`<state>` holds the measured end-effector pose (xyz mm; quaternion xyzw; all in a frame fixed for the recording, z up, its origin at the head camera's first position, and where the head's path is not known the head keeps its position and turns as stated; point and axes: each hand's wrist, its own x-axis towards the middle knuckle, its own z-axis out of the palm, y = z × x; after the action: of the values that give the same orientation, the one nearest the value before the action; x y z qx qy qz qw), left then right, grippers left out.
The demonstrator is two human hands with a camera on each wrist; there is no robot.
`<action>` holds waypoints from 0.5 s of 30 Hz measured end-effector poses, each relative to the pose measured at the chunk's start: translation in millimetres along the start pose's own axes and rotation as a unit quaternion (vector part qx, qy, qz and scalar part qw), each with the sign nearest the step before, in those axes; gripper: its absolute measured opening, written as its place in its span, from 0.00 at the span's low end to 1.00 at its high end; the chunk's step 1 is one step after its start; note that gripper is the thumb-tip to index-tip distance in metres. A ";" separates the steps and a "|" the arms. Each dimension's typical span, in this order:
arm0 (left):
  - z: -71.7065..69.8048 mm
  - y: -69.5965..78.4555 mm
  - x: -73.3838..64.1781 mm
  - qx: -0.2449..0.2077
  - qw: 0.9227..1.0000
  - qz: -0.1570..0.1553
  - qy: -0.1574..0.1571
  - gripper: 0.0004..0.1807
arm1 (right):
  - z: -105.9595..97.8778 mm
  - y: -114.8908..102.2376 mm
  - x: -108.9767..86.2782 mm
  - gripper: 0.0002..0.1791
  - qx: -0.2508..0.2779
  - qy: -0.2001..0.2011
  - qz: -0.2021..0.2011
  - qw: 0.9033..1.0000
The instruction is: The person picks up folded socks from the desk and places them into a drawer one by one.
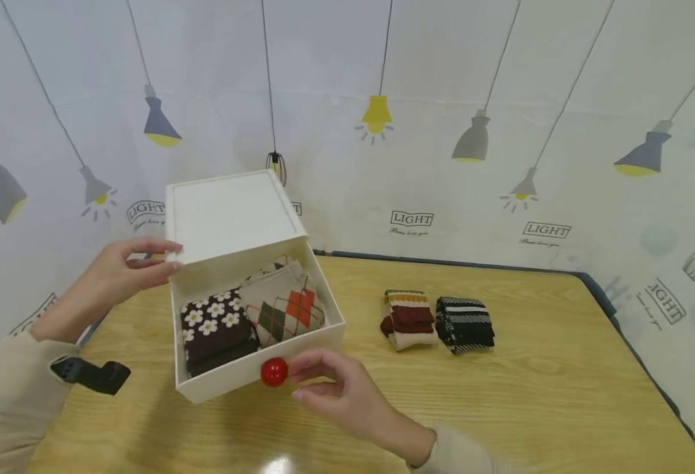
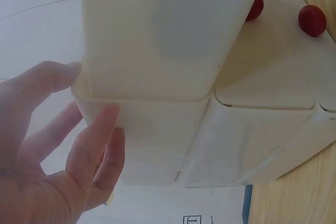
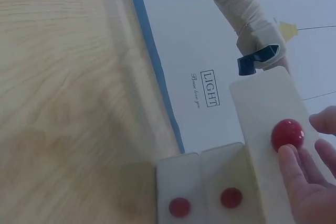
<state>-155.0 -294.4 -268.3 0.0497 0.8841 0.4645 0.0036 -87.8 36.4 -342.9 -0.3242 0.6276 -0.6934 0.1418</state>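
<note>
- Far left, the left hand (image 1: 113, 273) is bent round the near left corner of the white case (image 1: 235, 214); its grip holds that corner, I'd say to steady it.
- Next along, the drawer (image 1: 229, 380) juts out toward the near side, daisy socks (image 1: 217, 326) on its left, argyle socks (image 1: 285, 309) on its right (not much drawer floor showing).
- At the drawer's near face, the right hand (image 1: 347, 395) has fingertips on the red knob (image 1: 274, 372); the thumb stands off, so that grip looks loose.
- The step seems to be working the drawer; outward or inward, I can't tell.
- Farther right, maroon striped socks (image 1: 409, 319) and black-and-white socks (image 1: 464, 324) lie side by side on the counter (image 1: 531, 395). If they belong inside, the next move calls for the right hand to reach right.
- Bare counter between gives it room; the drawer's right wall is the edge to clear.
</note>
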 end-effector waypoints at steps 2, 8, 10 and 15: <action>0.1 -0.2 0.9 -0.006 1.000 0.004 0.000 0.22 | 4.3 5.9 0.4 0.17 0.003 0.016 -0.014 1.000; 0.3 -3.1 0.3 -0.013 1.000 0.012 0.002 0.21 | 18.3 21.4 1.5 0.17 0.019 0.067 -0.047 0.996; 0.7 -3.7 0.3 -0.011 1.000 0.009 0.001 0.21 | 22.3 25.1 1.9 0.17 0.022 0.087 -0.056 0.994; 0.9 -4.7 1.1 -0.012 1.000 0.008 0.001 0.22 | 32.0 31.8 4.4 0.17 0.039 0.131 -0.079 0.987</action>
<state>-156.5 -296.2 -272.5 0.0563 0.8783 0.4749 -0.0007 -77.7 3.3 -372.3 -0.2732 0.5857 -0.7630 0.0152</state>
